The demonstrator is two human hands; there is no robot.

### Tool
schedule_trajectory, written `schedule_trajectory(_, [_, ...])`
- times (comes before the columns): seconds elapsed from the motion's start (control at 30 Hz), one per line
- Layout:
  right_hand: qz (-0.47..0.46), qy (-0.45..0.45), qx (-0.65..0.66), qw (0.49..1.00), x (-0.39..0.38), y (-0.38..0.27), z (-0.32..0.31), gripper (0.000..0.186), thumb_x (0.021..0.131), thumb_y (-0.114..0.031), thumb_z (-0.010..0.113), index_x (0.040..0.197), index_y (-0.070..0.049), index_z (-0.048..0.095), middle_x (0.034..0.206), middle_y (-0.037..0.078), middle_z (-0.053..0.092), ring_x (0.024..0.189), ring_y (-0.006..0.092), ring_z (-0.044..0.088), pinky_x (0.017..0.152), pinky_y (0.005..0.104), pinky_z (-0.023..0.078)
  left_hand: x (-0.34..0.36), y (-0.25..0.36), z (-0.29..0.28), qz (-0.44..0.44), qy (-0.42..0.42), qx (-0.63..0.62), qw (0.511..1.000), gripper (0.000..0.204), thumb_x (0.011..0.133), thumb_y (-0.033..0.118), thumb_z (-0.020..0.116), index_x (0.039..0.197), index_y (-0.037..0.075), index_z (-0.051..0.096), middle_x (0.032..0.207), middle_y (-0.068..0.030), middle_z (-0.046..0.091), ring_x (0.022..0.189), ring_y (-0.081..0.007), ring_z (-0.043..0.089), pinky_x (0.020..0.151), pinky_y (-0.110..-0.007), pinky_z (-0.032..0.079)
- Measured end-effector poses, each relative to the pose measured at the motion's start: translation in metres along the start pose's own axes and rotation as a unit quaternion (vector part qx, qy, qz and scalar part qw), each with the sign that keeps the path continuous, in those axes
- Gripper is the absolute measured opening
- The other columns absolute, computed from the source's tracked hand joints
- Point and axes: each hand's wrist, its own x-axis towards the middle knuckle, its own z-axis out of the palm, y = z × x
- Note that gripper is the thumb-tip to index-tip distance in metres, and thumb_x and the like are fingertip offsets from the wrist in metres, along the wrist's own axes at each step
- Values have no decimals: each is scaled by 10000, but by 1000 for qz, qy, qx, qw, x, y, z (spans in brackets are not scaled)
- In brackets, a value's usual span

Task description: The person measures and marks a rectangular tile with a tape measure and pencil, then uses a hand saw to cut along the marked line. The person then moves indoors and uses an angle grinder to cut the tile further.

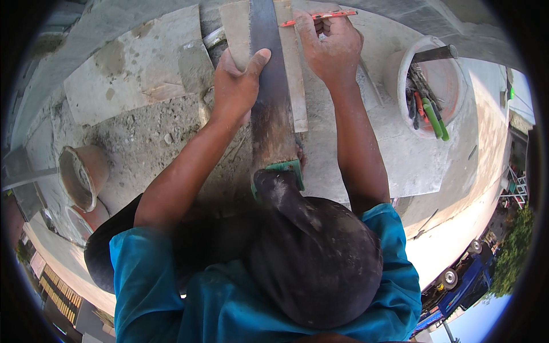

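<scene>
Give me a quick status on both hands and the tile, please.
Left hand pressing metal straightedge flat on tile strip. Right hand holding red pencil at strip's far end. Bucket of tools right, apart.

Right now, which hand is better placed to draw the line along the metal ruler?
The right hand, I'd say. It already holds the red pencil by the straightedge on the tile strip, while the left hand is busy pressing the straightedge down.
</scene>
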Motion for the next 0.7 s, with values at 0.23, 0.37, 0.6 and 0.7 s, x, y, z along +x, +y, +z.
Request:
schedule_trajectory(0.23, [-45, 40, 4, 998, 25, 4, 8, 151, 908, -87, 691, 788, -24, 623, 743, 108, 718, 636, 240, 709, 591, 362, 551, -2, -1, 4, 3, -16, -43, 999, 423, 952, 206, 718, 1259, -17, 531, 1165, -133, 657, 1044, -175, 625, 916, -326, 502])
schedule_trajectory(0.37, [-78, 79, 10, 994, 26, 11, 17, 154, 910, -91, 697, 791, -20, 628, 734, 108, 710, 625, 235, 697, 588, 357, 542, -3, 0, 5, 8, -12, -39, 999, 415, 956, 190, 711, 1261, -26, 530, 1162, -135, 660, 1046, -177, 625, 913, -327, 504])
schedule_trajectory(0.6, [-62, 55, -30, 996, 16, 8, 15, 120, 920, -152, 715, 874, -48, 676, 728, 91, 699, 592, 221, 668, 562, 332, 522, -1, 6, 3, 14, -6, -15, 1000, 406, 956, 180, 707, 1253, -37, 537, 1150, -137, 665, 1023, -176, 633, 897, -321, 511])
schedule_trajectory(0.7, [35, 15, -15, 999, -6, -5, 9, 123, 914, -170, 732, 953, -53, 720, 769, 79, 711, 633, 181, 674, 587, 311, 524, 4, 8, 0, 28, 3, -35, 999, 394, 957, 176, 706, 1249, -32, 542, 1138, -132, 670, 1007, -172, 639, 886, -318, 517])
